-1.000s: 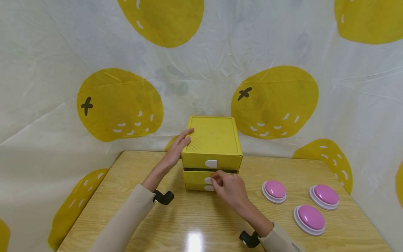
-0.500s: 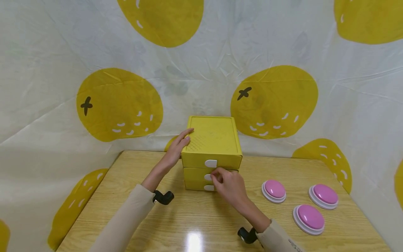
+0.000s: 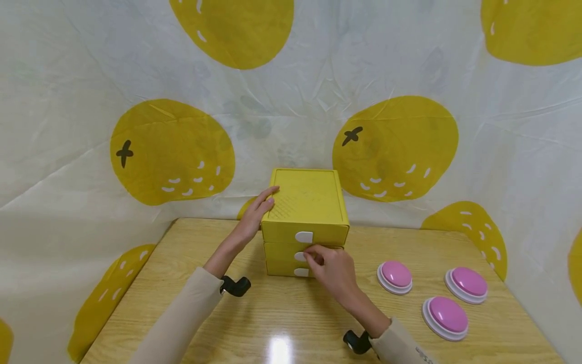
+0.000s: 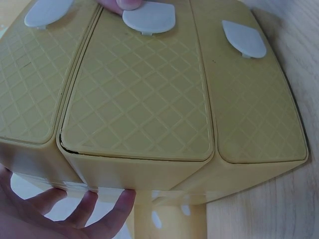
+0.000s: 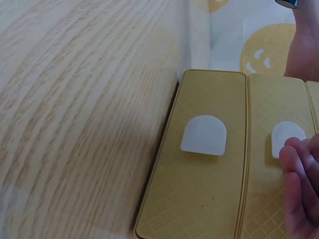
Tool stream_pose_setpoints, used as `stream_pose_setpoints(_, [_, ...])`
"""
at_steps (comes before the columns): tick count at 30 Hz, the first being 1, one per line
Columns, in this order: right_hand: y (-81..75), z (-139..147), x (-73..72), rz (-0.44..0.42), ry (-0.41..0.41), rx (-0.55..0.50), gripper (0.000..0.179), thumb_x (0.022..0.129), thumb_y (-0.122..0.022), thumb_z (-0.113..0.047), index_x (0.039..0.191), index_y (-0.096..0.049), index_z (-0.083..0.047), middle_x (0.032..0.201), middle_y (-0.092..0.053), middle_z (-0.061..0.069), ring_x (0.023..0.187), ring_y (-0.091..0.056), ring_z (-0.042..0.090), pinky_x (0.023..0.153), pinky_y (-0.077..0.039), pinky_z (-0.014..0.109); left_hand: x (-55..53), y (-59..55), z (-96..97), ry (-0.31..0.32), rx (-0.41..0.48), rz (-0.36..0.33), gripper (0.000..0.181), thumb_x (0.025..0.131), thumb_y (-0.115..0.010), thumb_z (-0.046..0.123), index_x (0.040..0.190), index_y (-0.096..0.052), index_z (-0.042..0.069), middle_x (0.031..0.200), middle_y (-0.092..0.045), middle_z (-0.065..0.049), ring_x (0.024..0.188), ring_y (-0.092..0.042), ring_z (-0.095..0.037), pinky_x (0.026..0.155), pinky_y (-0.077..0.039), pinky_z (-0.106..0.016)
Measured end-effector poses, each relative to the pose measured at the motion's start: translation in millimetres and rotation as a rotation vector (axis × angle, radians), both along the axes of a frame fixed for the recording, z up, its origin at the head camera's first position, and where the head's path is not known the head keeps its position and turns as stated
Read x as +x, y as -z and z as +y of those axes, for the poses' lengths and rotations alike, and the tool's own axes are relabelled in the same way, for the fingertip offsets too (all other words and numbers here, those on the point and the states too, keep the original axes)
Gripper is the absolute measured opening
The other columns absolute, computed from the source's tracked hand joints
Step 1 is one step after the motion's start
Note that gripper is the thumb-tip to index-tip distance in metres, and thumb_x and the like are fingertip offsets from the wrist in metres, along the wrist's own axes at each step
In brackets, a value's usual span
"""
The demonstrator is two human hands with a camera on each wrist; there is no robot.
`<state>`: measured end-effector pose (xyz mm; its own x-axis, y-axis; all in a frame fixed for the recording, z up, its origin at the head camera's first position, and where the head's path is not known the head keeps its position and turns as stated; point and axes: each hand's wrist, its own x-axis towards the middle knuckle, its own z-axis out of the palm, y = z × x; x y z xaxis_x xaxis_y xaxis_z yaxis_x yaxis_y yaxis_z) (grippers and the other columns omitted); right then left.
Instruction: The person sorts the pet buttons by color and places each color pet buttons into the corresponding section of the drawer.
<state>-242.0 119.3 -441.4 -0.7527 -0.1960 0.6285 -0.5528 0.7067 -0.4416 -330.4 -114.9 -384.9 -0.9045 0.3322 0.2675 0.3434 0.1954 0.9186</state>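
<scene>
A small yellow drawer unit (image 3: 306, 197) with three stacked drawers stands on the wooden table. Each drawer front carries a white rounded handle; all three fronts sit about flush in the left wrist view. My left hand (image 3: 251, 217) rests against the unit's left side, its fingers lying along the side and over the top edge. With thumb and fingertips, my right hand (image 3: 334, 270) pinches the middle drawer's handle (image 4: 149, 19). Below it, the bottom drawer's handle (image 5: 204, 135) is untouched. What the drawers hold is hidden.
Several things lie around the unit: three pink push buttons with white bases, one nearer (image 3: 395, 275), one at far right (image 3: 467, 284) and one in front (image 3: 446, 317). A white cloth with yellow fruit prints (image 3: 291, 116) hangs behind the table (image 3: 218, 323).
The middle drawer has slid inward with my right hand on its handle, and the dark gap above it has gone. My left hand has stayed in place.
</scene>
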Motion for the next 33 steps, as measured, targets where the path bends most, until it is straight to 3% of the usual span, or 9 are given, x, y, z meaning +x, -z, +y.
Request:
stream_pose_setpoints(6, [-1.1,2,-0.2,-0.010,-0.025,0.007,0.004,0.088,-0.081,-0.015,0.085,-0.082,-0.016,0.063,-0.070,-0.007,0.053,-0.058,-0.001,0.051,-0.041,0.017,1.6,0.4,-0.1,0.002,0.000,-0.028,0.052,0.112,-0.037,0.044,0.161,-0.035,0.027,0.170,-0.029,0.001,0.154,-0.033,-0.038,0.123,-0.025,-0.066])
stream_pose_setpoints(12, [2.3,11,7.7,0.041,-0.177,-0.032,0.012,0.086,-0.079,-0.003,0.095,-0.079,-0.011,0.061,-0.066,-0.009,0.054,-0.052,-0.008,0.051,-0.042,0.012,3.3,0.4,1.8,0.002,-0.011,-0.039,0.052,0.111,-0.037,0.047,0.161,-0.035,0.032,0.170,-0.029,0.003,0.154,-0.034,-0.037,0.121,-0.028,-0.066])
stream_pose_setpoints(16, [9.1,18,15.5,0.031,-0.237,-0.002,0.013,0.086,-0.079,-0.002,0.095,-0.076,-0.011,0.060,-0.063,-0.011,0.055,-0.047,-0.011,0.051,-0.040,0.010,2.7,-0.2,2.1,-0.002,-0.014,-0.023,0.051,0.112,-0.037,0.044,0.161,-0.035,0.029,0.170,-0.030,0.001,0.153,-0.035,-0.037,0.124,-0.024,-0.064])
stream_pose_setpoints(21, [20.0,23,17.9,-0.044,-0.221,0.034,0.007,0.087,-0.078,-0.006,0.091,-0.077,-0.012,0.060,-0.064,-0.010,0.055,-0.048,-0.008,0.051,-0.040,0.012,1.9,-2.3,2.4,-0.002,-0.010,-0.023,0.051,0.113,-0.037,0.041,0.162,-0.035,0.027,0.170,-0.030,0.000,0.153,-0.035,-0.037,0.125,-0.022,-0.063])
stream_pose_setpoints(28, [35.6,24,12.6,-0.210,-0.188,-0.008,0.006,0.088,-0.077,-0.006,0.093,-0.078,-0.009,0.061,-0.066,-0.009,0.053,-0.051,-0.006,0.051,-0.043,0.016,2.1,-1.5,1.1,-0.003,-0.011,-0.027,0.051,0.113,-0.036,0.041,0.162,-0.034,0.026,0.170,-0.029,-0.001,0.153,-0.034,-0.038,0.124,-0.022,-0.065])
stream_pose_setpoints(33, [40.8,20,8.3,-0.322,-0.119,0.015,0.008,0.089,-0.077,-0.011,0.096,-0.081,-0.011,0.060,-0.062,-0.013,0.051,-0.045,-0.007,0.052,-0.039,0.017,2.3,-1.7,0.6,-0.009,-0.020,-0.021,0.051,0.112,-0.036,0.043,0.161,-0.035,0.027,0.169,-0.031,0.001,0.153,-0.035,-0.037,0.125,-0.022,-0.064])
